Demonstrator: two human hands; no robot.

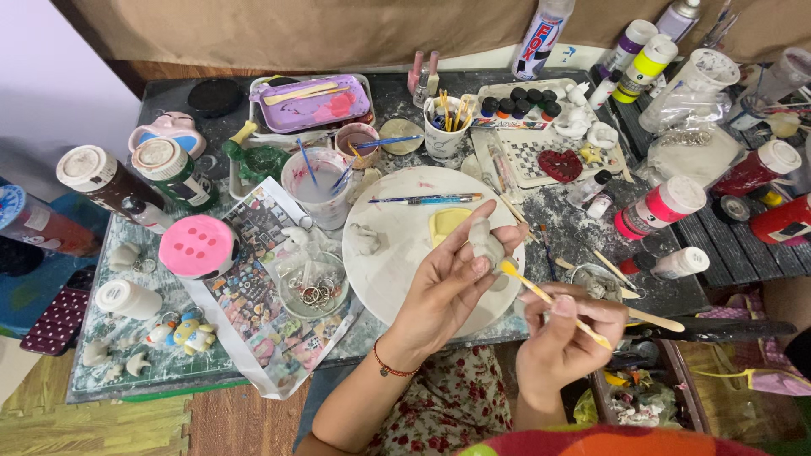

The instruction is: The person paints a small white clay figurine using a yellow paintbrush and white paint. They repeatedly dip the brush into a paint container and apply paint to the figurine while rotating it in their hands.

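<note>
My left hand [443, 283] holds a small pale clay figure [486, 242] up over the round white plate [389, 270]. My right hand [564, 333] grips a thin yellow-handled paintbrush [549, 300], whose tip touches the lower side of the figure. A yellow patch of paint [445, 224] and a small grey clay piece [367, 239] lie on the plate. A blue brush [427, 200] rests across the plate's far edge.
A cup of cloudy water [318, 186], a pink tray [317, 103], a cup of brushes [445, 127], a paint-pot set [519, 105], a red heart piece [560, 165], paint bottles [659, 211] at right, jars [173, 173] at left, a bowl of rings [314, 287].
</note>
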